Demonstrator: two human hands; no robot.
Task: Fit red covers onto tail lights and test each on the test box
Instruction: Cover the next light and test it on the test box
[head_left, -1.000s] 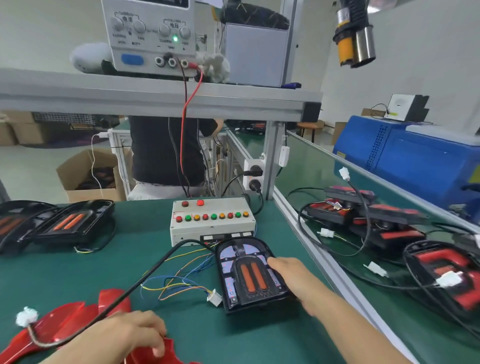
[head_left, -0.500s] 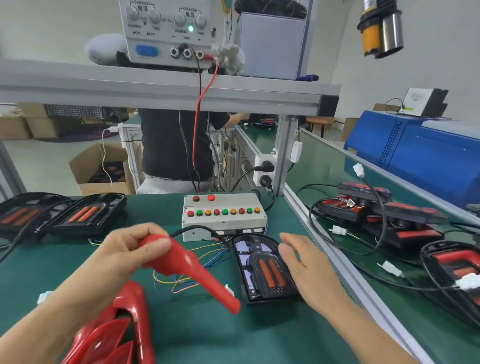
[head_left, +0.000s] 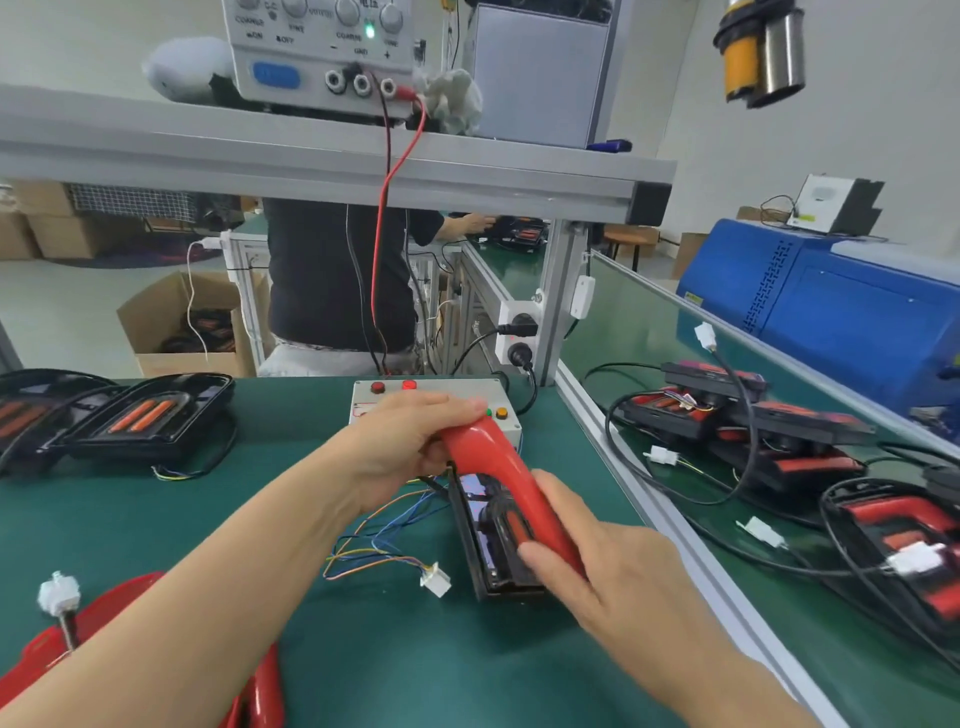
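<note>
A worker lowers a red cover (head_left: 506, 475) onto a black tail light (head_left: 493, 540) lying on the green tabletop (head_left: 156, 525), just in front of the test box (head_left: 511, 410). The left hand (head_left: 400, 441) has its grip closed on the cover's far, upper end, holding it tilted above the lamp; the right hand (head_left: 587, 556) pinches the near end low against the lamp's right edge, apparently to seat that end first and hinge the rest down. The cover is not yet seated: the lamp's orange strips (head_left: 514, 522) and its left side show beside it.

The lamp's loose wires (head_left: 374, 535) trail left to a white plug (head_left: 435, 579) resting unconnected on the tabletop, so testing looks yet to come. More red covers (head_left: 104, 608) wait at the near left, within the left hand's reach, and uncovered lamps (head_left: 145, 421) sit further back on that side. Across the rail at right, covered lamps (head_left: 800, 447) lie heaped with their cables, seemingly the done pile.
</note>
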